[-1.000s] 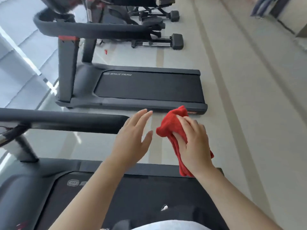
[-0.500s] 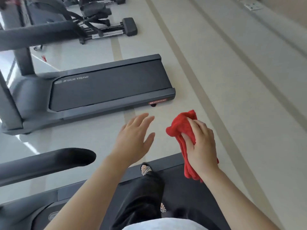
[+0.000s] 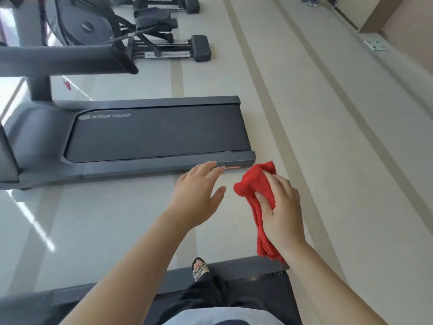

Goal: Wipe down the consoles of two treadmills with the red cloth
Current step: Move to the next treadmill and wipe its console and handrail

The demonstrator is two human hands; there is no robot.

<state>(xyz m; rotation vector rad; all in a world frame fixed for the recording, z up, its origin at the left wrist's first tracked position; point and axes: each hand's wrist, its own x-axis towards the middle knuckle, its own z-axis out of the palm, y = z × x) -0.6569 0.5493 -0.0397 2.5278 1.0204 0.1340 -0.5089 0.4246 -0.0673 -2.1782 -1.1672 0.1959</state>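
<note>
Now R hand grips red cloth.

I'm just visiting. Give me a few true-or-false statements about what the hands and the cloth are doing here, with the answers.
1. The right hand grips the red cloth. True.
2. The left hand holds the cloth too. False: it is open and holds nothing.
3. The treadmill ahead reads STAR TRAC. True.
4. The cloth is pressed on that treadmill's belt. False: it is held in the air, apart from it.
</note>
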